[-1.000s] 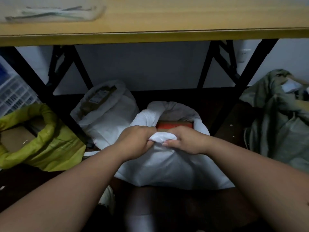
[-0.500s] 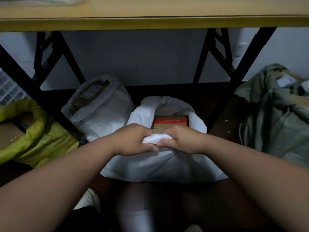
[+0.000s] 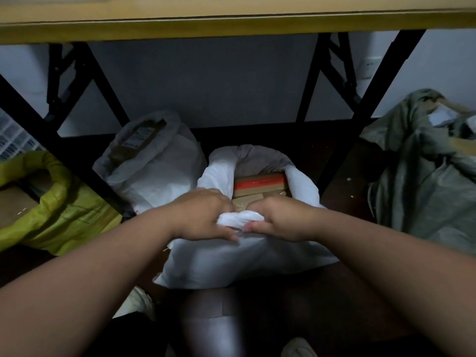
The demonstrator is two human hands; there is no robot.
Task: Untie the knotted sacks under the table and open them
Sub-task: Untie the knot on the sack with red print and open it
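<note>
A white sack [image 3: 231,261] stands on the dark floor under the wooden table [image 3: 231,27], its mouth open and rolled down at the back. Inside it a cardboard box with a red band [image 3: 260,184] shows. My left hand [image 3: 203,217] and my right hand [image 3: 280,217] both grip the bunched near rim of the sack [image 3: 240,219], side by side with the thumbs almost touching. A second white sack [image 3: 154,161] stands open behind and to the left, with a labelled brown parcel in it.
A yellow-green sack [image 3: 59,212] with cardboard inside lies at the left, a grey-green sack [image 3: 422,176] at the right. Black metal table legs [image 3: 85,173] cross on both sides. A white crate [image 3: 13,140] sits far left. Pale shoes show near the bottom edge.
The view has shifted a little. My hands have moved slightly apart along the bunched rim, and more of the box inside the sack shows behind them.
</note>
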